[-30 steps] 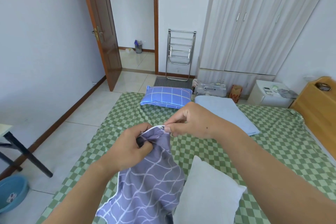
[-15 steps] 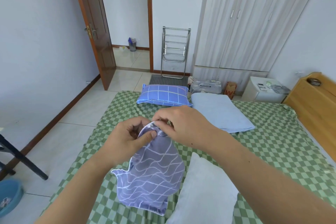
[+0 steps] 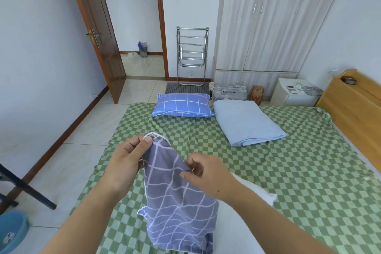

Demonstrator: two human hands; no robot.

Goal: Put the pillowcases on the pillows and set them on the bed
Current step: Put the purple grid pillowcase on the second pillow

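Left hand (image 3: 127,161) raised over the bed, thumb and fingers pinching the top hem of a greyish-purple cloth pillowcase with a white wavy grid (image 3: 175,198). Right hand (image 3: 206,173) just beside, lower and to the right, fingertips curled and pinching a fold along the same pillowcase's right edge. Pillowcase hanging slack from both grips, lower end bunched near the bottom of the view, in front of a plain white uncovered pillow (image 3: 255,194) lying on the bed, mostly hidden behind the right forearm. Underneath, a bed covered with a green-and-pale checked sheet (image 3: 309,171), slightly wrinkled. At the far edge of the bed, a blue pillow with a white grid pattern (image 3: 183,105), already covered, lying flat; touching its right side, a folded light-blue blanket (image 3: 247,123). Along the right side, a light wooden headboard (image 3: 354,105). Beyond the bed, a small white bedside cabinet (image 3: 292,95), a pale striped wardrobe (image 3: 268,16), a folded metal rack (image 3: 191,55) leaning against the wall, and an open brown wooden door (image 3: 97,27). At the lower left, on the tiled floor, a blue plastic basin (image 3: 12,231).
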